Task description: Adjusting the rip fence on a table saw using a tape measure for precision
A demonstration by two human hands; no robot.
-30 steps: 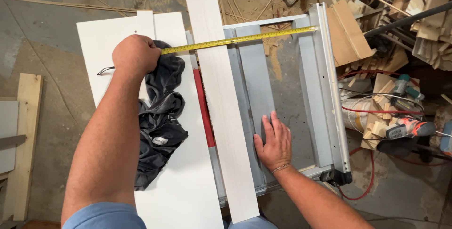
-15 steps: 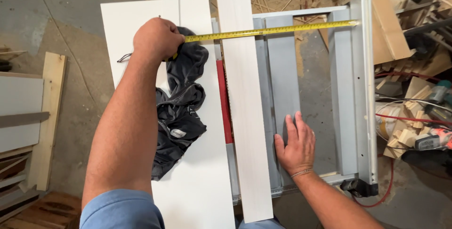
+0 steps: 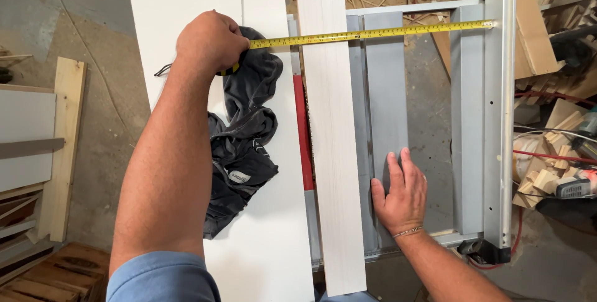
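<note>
Where the frame's lower edge cuts off both forearms, the right hand [image 3: 401, 190] lies flat, fingers spread and holding nothing, on the grey saw table [image 3: 385, 122], lower centre right, just beside the long pale board [image 3: 329, 134]. The board's long axis runs bottom to top of the frame, slightly tilted; its far end is cut off by the upper edge. Left of it a red strip [image 3: 300, 134] shows along the seam, and a white panel [image 3: 267, 240] spreads to the lower left with a dark crumpled garment [image 3: 245, 146] lying on it.

Higher up, the left hand [image 3: 210, 42] is curled into a fist around the tape measure's case; the case itself is hidden except for a sliver of yellow. The yellow tape measure [image 3: 373, 32] runs left to right across the upper frame, rising slightly, over the board and table gap, its tip at the grey fence rail [image 3: 499, 115] on the right.

Open grey table remains between board and rail. Scrap wood and cables crowd the right edge; stacked boards [image 3: 62, 146] stand at the left edge. Tape markings too small to read.
</note>
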